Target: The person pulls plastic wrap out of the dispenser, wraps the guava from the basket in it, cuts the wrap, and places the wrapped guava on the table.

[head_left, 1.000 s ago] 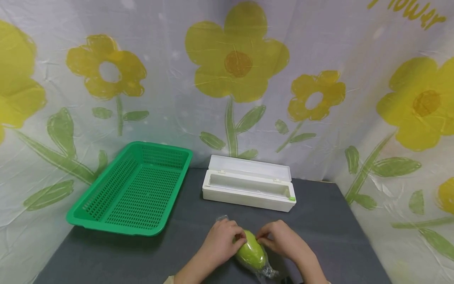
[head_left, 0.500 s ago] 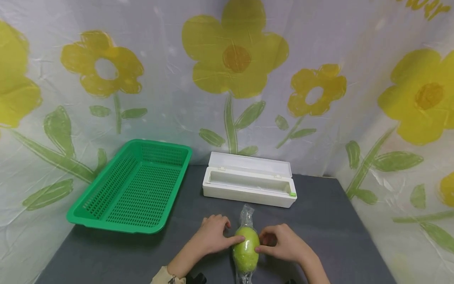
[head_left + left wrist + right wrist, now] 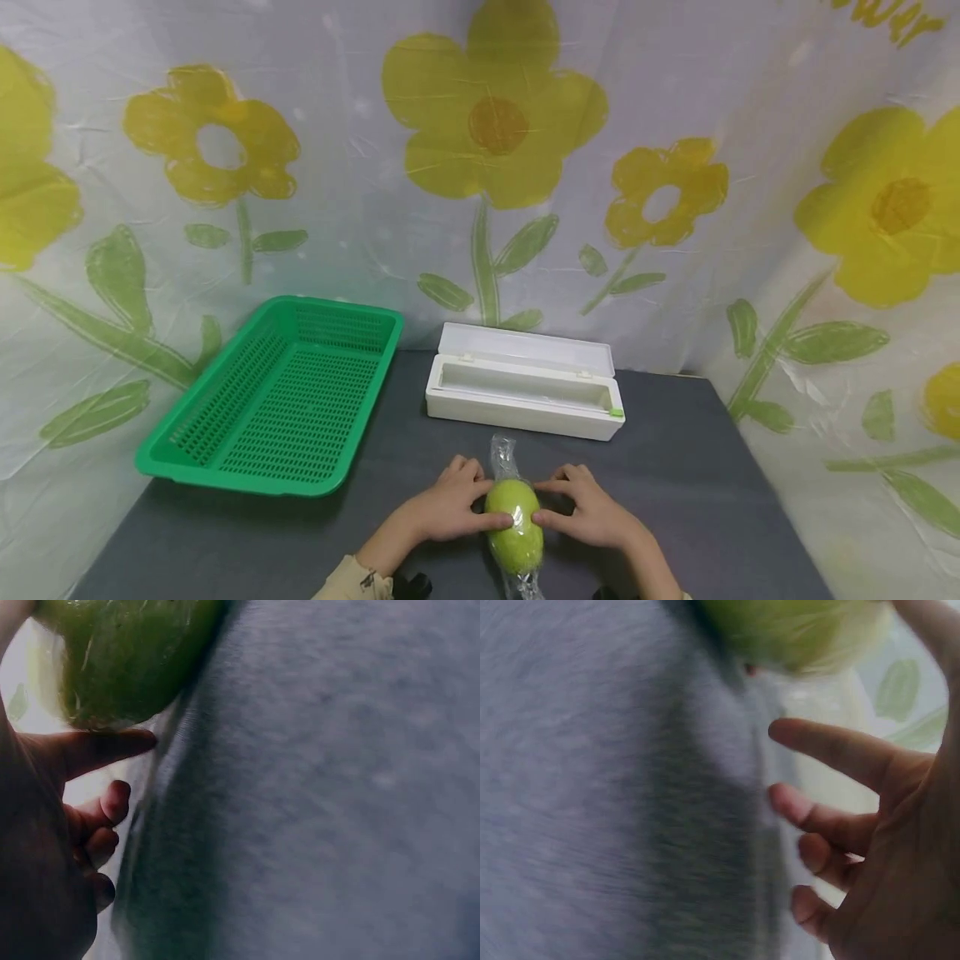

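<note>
An oval yellow-green fruit [image 3: 514,525] wrapped in clear plastic film lies on the dark table between both hands. A twisted tail of film [image 3: 503,455] sticks out at its far end and another at the near end. My left hand [image 3: 455,505] holds its left side, thumb on top and index finger along the far end; the other fingers curl loosely. From the right, my right hand [image 3: 588,510] touches it with the thumb. In the right wrist view its index finger [image 3: 832,750] is straight and a little apart from the fruit [image 3: 802,634].
A green plastic basket [image 3: 247,481] with slotted sides stands at the left. Behind the hands is a long white box [image 3: 517,414] with its lid [image 3: 525,346] raised and a small green tab at its right end. A flower-printed curtain [image 3: 360,250] hangs behind the table.
The wrapped fruit has turned from slanting to nearly upright in the head view. Both hands have moved from its far end to its sides, thumbs now on top.
</note>
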A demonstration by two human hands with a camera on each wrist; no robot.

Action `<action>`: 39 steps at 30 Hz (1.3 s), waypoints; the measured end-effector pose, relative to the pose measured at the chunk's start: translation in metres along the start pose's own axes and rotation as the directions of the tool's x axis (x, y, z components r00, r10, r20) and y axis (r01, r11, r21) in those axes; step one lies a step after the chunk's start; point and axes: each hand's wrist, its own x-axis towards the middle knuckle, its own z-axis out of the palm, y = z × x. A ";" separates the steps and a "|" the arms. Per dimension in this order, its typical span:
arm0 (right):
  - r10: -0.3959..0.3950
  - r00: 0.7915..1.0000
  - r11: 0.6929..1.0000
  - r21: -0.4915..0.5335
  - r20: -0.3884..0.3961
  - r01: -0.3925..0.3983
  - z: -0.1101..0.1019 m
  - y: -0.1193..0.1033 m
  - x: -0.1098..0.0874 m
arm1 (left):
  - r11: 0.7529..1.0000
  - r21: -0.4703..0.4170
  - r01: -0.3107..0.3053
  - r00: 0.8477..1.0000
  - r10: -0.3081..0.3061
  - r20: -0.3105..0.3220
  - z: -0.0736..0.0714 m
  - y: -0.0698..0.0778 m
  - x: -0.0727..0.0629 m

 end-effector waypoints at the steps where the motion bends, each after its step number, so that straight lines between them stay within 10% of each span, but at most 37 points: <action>1: -0.007 1.000 1.000 0.004 0.008 0.007 0.002 0.002 0.001 | 1.000 -0.015 -0.012 1.000 0.012 0.003 0.001 -0.001 -0.001; 14: -0.189 0.979 0.963 0.212 0.081 0.168 0.010 0.014 0.019 | 0.968 -0.245 -0.056 0.998 0.064 0.022 -0.010 -0.001 0.002; 30: -0.172 0.982 0.868 0.459 -0.076 0.188 0.028 0.011 0.004 | 0.939 -0.319 -0.130 0.991 0.112 -0.074 -0.007 0.001 0.001; 39: -0.226 0.953 0.825 0.481 -0.203 0.298 0.034 0.006 -0.001 | 0.864 -0.433 -0.256 0.966 0.213 -0.147 -0.004 0.003 -0.002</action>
